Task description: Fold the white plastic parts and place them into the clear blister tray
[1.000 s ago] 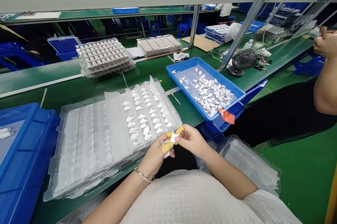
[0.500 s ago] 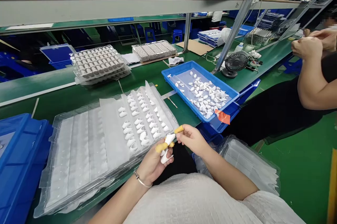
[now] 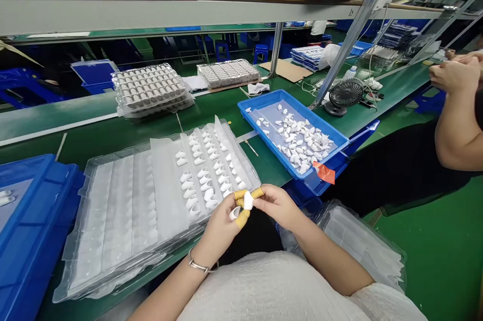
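A shallow blue plastic tray [image 3: 337, 149], right of centre, held a scattered heap of small white curved pieces [image 3: 307, 137]. Left of centre, a clear plastic tray [image 3: 67, 265] carried rows of white scooped shells [image 3: 204, 179] on its lining. A deep blue plastic bin [image 3: 49, 200] at the left edge contained white items. At lower centre, the left hand [image 3: 222, 218] and right hand [image 3: 278, 205] were both clamped on one smooth white piece [image 3: 248, 201] at their fingertips; another white piece [image 3: 234, 213] apparently sat within the left hand's curled fingers.

Green bench [image 3: 213, 109] beneath a clear tray [image 3: 80, 220], a blue tray [image 3: 315, 115], stacked trays [image 3: 151, 84] and a black fan [image 3: 345, 93]
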Demonstrator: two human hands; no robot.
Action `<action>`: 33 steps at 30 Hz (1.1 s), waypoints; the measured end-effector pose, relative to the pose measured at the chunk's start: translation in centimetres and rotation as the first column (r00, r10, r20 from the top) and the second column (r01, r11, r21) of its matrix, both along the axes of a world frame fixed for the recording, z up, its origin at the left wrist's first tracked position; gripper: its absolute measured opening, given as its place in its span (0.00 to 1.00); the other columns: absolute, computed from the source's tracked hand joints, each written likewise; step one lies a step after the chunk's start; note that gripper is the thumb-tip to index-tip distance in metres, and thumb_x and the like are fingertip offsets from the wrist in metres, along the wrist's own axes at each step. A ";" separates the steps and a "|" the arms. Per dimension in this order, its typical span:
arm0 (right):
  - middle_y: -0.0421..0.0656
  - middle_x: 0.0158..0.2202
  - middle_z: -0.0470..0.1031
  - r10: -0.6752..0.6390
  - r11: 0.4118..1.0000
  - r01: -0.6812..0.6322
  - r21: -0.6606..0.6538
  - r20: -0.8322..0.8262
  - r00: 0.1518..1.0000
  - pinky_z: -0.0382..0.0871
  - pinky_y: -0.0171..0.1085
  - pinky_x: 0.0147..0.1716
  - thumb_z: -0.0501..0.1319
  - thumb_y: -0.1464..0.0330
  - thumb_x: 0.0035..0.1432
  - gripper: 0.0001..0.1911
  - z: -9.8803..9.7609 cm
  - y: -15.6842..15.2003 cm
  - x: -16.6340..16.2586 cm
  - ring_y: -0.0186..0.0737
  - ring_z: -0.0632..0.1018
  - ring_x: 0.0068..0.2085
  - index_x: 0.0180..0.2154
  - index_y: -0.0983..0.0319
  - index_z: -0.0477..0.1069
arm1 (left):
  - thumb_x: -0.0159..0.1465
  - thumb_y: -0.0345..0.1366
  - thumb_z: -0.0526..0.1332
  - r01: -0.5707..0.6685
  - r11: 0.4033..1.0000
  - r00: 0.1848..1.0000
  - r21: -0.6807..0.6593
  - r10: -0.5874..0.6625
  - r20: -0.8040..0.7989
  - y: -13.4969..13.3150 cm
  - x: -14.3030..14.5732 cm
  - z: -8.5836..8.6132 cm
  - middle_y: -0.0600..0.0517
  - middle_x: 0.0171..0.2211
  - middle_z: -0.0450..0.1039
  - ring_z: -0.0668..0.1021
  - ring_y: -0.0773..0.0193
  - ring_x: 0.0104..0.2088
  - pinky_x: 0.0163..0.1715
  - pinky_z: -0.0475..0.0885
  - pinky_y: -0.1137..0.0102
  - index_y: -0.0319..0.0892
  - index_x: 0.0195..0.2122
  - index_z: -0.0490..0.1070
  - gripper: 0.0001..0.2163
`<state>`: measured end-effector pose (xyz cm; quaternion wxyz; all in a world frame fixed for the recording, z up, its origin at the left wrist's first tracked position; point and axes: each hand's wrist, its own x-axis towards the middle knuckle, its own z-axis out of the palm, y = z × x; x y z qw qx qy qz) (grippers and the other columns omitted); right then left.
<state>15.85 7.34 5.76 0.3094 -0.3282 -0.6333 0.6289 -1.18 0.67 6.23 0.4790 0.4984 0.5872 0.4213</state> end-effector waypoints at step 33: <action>0.40 0.32 0.67 0.046 0.991 -0.057 -0.118 -0.092 0.995 0.65 0.34 0.29 0.63 0.55 0.57 0.15 -2.0 0.3 0.3 0.34 0.70 0.32 0.33 0.61 0.72 | 0.60 0.42 0.63 0.045 0.990 0.933 -0.137 0.008 0.359 -0.4 0.0 -0.4 0.53 0.31 0.72 0.69 0.69 0.22 0.28 0.68 0.71 0.43 0.43 0.74 0.13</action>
